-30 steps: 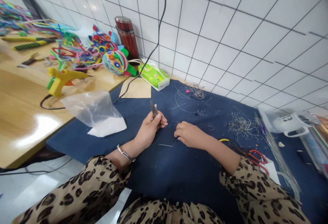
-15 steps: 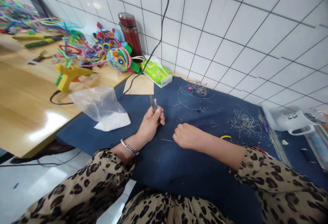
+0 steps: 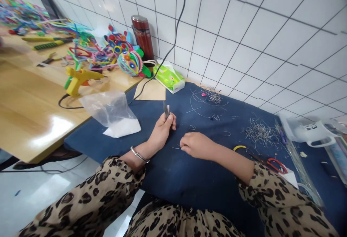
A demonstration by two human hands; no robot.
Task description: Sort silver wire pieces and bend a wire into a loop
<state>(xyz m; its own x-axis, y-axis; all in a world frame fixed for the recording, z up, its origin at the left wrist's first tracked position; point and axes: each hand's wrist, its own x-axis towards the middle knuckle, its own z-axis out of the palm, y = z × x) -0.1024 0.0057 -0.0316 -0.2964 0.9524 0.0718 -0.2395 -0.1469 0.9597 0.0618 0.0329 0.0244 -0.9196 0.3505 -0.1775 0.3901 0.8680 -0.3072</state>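
Observation:
My left hand [image 3: 164,128] is closed around a small bundle of short grey wires [image 3: 166,109], which points up past the thumb. A pale pinkish piece shows beside the bundle. My right hand [image 3: 195,145] is closed low over the dark blue cloth [image 3: 173,179], fingertips pinched together. Thin straight wire [image 3: 176,148] sticks out to the left from under these fingertips; the grip itself is partly hidden. Small bent wire pieces [image 3: 192,127] lie on the cloth just beyond my right hand.
Wire heaps [image 3: 260,132] lie right and at the back. Red-handled scissors [image 3: 276,165] lie near my right sleeve. A white mug [image 3: 320,132] stands far right. Left are a plastic bag [image 3: 108,108], yellow glue gun [image 3: 78,80], tissue pack [image 3: 169,78] and red thermos [image 3: 143,38].
My right hand has shifted slightly left, with two thin wire ends now showing at its fingertips instead of one. The red scissor handle has come into fuller view. The camera view has shifted a little.

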